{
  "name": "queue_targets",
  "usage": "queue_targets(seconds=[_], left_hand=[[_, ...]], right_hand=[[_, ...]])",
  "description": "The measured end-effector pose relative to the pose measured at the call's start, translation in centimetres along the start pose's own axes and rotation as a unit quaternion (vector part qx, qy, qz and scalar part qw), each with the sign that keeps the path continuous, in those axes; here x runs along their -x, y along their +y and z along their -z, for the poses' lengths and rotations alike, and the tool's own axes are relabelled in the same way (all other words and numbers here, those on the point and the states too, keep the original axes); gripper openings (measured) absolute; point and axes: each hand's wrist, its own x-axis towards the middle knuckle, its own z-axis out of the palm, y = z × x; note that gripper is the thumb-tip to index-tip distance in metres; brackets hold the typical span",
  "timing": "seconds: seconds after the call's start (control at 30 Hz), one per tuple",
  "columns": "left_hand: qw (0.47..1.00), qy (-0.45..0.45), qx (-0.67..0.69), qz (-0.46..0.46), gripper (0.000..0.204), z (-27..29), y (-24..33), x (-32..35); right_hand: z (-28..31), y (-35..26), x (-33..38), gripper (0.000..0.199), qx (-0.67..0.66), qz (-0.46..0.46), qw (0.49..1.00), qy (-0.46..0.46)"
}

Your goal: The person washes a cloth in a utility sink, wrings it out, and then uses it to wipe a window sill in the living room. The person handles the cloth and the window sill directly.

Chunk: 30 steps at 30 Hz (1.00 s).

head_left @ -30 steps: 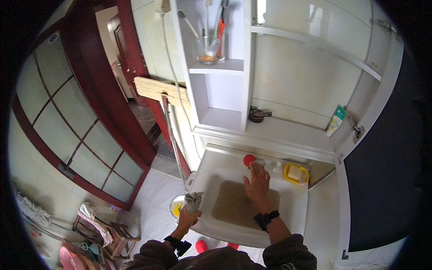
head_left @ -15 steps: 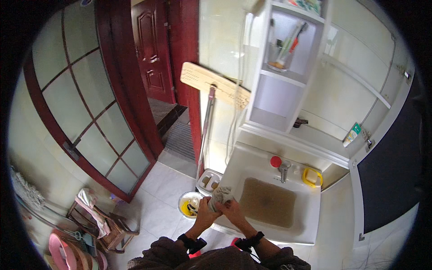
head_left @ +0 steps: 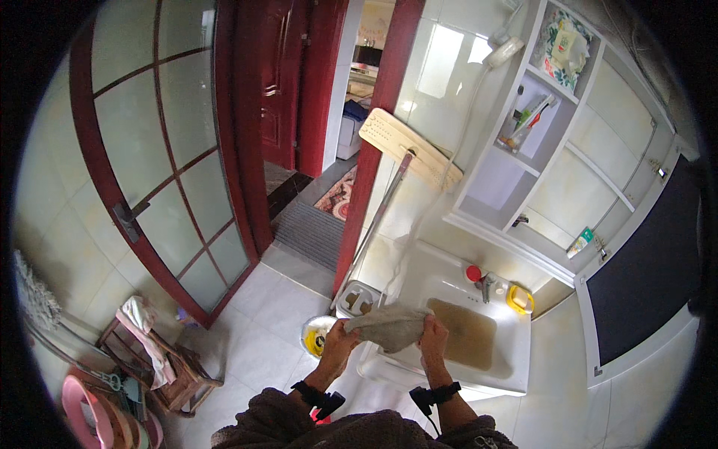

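Observation:
A grey cloth [head_left: 389, 327] is stretched between my two hands, over the front left edge of the washbasin [head_left: 419, 280]. My left hand [head_left: 340, 348] is closed on its left end, and my right hand [head_left: 433, 341] grips the right end. Its middle sags a little. Murky brown water [head_left: 471, 337] stands in the basin, to the right of the cloth. At the basin's back are a metal faucet [head_left: 488, 287], a red lid [head_left: 473, 273] and a yellow soap dish [head_left: 519, 299] with a bar of soap.
Left of the basin stand a grey-white bucket [head_left: 359, 296] and a round bin [head_left: 312, 329]. A flat mop [head_left: 393, 183] leans at the doorframe. Above hangs an open white cabinet [head_left: 497, 187] with its door swung out. A wooden chair [head_left: 170, 374] and pink basin [head_left: 81, 400] are lower left.
The cloth was bunched up between my hands and is now spread out. My right hand has moved right, away from the left. The view has shifted, showing more of the doorway.

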Motion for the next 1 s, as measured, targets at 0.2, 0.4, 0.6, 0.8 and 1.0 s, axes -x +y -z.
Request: queue_targets(seconds=[0.2, 0.4, 0.6, 0.8, 1.0], left_hand=[[0.980, -0.104, -0.168, 0.041, 0.054, 0.6, -1.8, -1.6], [0.910, -0.101, -0.395, -0.075, 0.083, 4.5, -10.4, -2.6], [0.917, 0.058, -0.393, -0.039, 0.053, 13.5, -12.1, -2.7], [0.916, 0.103, -0.384, 0.062, 0.028, 18.3, -12.5, 0.0], [0.931, 0.124, -0.300, 0.165, 0.026, 19.7, -13.7, 1.7]], right_hand=[[2.6, -2.2, -0.3, 0.031, 0.087, 0.256, 0.953, 0.134], [-0.1, 4.0, 1.3, 0.051, 0.420, 0.337, 0.839, -0.081], [-3.6, 9.4, 2.4, 0.063, 0.514, 0.372, 0.767, -0.098], [-4.5, 9.5, -7.2, 0.059, 0.537, 0.381, 0.745, -0.108], [-7.2, 8.5, -18.7, 0.065, 0.549, 0.295, 0.779, -0.074]])
